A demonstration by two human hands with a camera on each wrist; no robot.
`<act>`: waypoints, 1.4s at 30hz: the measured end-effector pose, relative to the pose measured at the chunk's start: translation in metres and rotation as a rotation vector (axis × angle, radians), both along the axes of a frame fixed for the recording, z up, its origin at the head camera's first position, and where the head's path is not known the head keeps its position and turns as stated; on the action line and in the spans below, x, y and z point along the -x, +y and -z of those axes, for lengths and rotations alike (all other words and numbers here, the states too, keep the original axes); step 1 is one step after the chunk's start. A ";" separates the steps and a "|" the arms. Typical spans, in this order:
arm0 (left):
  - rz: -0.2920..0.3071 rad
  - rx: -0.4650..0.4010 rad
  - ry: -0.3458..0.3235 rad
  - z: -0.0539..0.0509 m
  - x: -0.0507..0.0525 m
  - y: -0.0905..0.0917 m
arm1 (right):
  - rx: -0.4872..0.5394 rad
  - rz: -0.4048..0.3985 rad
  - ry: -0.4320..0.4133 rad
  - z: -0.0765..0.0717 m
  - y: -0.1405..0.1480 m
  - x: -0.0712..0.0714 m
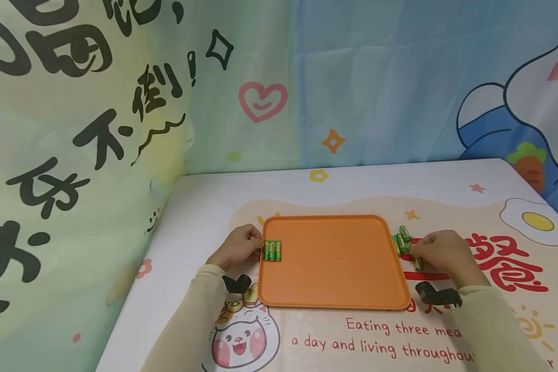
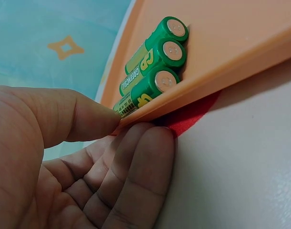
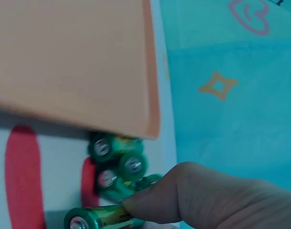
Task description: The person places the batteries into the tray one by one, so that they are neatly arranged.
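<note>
An orange tray (image 1: 335, 263) lies on the table. Three green batteries (image 1: 272, 250) lie side by side in it, against its left wall. At that edge my left hand (image 1: 239, 245) pinches the tray's rim; the left wrist view shows the thumb on top beside the nearest battery and the fingers below. To the right of the tray, my right hand (image 1: 442, 253) holds a green battery (image 3: 105, 218) between thumb and fingers, the fingers mostly hidden. Several more green batteries (image 1: 401, 242) are heaped between that hand and the tray's right edge.
A printed cloth (image 1: 362, 330) with lettering and cartoon pictures covers the table. Behind it hangs a blue-green curtain (image 1: 376, 82), and a lettered one (image 1: 97, 206) hangs on the left. A dark wrist-worn device (image 1: 437, 295) sits at each sleeve cuff.
</note>
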State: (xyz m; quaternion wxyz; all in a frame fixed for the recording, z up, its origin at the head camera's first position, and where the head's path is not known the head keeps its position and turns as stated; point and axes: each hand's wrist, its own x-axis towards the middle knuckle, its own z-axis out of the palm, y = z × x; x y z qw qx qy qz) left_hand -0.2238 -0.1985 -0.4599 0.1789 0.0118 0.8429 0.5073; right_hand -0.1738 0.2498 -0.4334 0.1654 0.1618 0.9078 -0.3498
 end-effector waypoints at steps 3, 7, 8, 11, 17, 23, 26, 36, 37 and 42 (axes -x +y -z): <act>-0.008 -0.002 -0.009 0.000 0.000 0.000 | 0.036 0.005 0.007 -0.003 -0.002 0.000; -0.008 0.003 -0.009 -0.001 0.000 0.000 | 0.057 -0.007 0.032 -0.009 -0.009 0.001; -0.006 0.007 -0.007 -0.001 0.000 0.000 | 0.066 -0.011 0.041 -0.010 -0.011 0.001; 0.004 0.017 0.005 -0.001 0.000 0.000 | 0.103 -0.026 0.068 -0.015 -0.020 0.001; 0.001 0.018 0.008 0.000 0.000 0.000 | 0.170 -0.057 0.126 -0.016 -0.038 0.003; 0.001 0.030 0.008 0.000 0.000 0.001 | 0.256 -0.057 0.149 -0.014 -0.053 0.006; 0.003 0.036 0.009 0.001 0.001 0.001 | 0.298 -0.061 0.156 -0.013 -0.060 0.008; -0.003 0.025 0.013 0.004 0.002 -0.001 | 0.376 -0.078 0.157 -0.010 -0.085 0.014; -0.003 0.022 0.013 0.004 0.002 -0.001 | 0.382 -0.080 0.159 -0.010 -0.088 0.014; -0.004 0.017 0.022 0.005 0.003 -0.001 | 0.403 -0.091 0.163 -0.007 -0.102 0.016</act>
